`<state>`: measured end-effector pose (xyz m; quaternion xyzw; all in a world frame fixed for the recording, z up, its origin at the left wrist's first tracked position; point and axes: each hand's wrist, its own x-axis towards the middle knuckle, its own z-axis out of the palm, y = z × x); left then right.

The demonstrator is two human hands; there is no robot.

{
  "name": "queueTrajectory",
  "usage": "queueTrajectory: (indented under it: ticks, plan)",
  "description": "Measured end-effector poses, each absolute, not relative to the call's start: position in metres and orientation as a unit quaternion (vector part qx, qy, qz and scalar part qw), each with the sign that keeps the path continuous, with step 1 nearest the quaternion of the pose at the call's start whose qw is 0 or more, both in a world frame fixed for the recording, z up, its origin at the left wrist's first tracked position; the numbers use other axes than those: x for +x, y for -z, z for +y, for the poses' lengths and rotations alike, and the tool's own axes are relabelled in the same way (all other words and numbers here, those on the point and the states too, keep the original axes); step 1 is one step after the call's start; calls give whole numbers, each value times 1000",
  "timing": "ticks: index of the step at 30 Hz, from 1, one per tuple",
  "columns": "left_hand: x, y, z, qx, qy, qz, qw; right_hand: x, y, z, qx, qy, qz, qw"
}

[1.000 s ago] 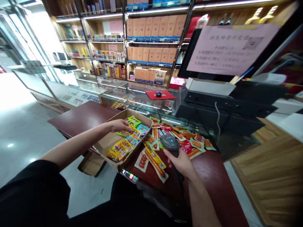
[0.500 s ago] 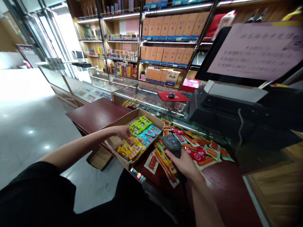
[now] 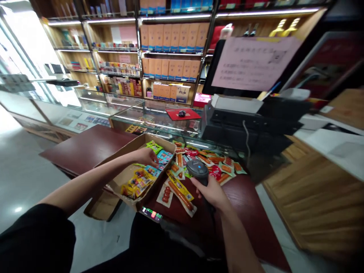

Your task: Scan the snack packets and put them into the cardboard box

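A handheld barcode scanner is gripped in my right hand, its dark head tilted up with a small blue light. My left hand is inside a shallow cardboard box. Its fingers bend down, drawn together, against the blue snack packets; what lies between the fingertips is hidden. Yellow snack packets fill the near end of this box, and green snack packets show at the far end, partly behind my hand. Right of the box, packaged sausages are spread over the dark red table.
A phone lies at the table's near edge. Behind stand a glass display counter, a mouse on a red pad and a monitor with a pink paper sheet. Another cardboard box sits low at the left.
My left hand has moved from the yellow packets to the blue ones in the box. My right hand still holds the scanner. The camera view has turned to the right.
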<state>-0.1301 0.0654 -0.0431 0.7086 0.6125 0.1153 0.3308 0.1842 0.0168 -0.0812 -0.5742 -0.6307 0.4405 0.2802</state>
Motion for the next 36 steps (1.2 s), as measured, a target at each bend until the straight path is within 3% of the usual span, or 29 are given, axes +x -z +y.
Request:
queueTrajectory:
  ticks: [10,16,21,28,32,36]
  plan:
    - [55,72,137,831,-133,440,312,279,102,-9,-643,-358,-574,360]
    - [154,109,164,889,-138,402,173,322,111,-28,-671,-340,-527,394]
    - [195,130,174,921,-96,372,62,344,108,-41,-678,-348,-501,410]
    - [205,137,175,933,-49,357,8,355,114,-39,-684,-347,-489,415]
    - [191,130,179,914,-97,388,66,346,114,-30,-660,-365,-508,416]
    - [158,111,187,829,-186,461,257,332,107,-19,-654,-369,-525,400]
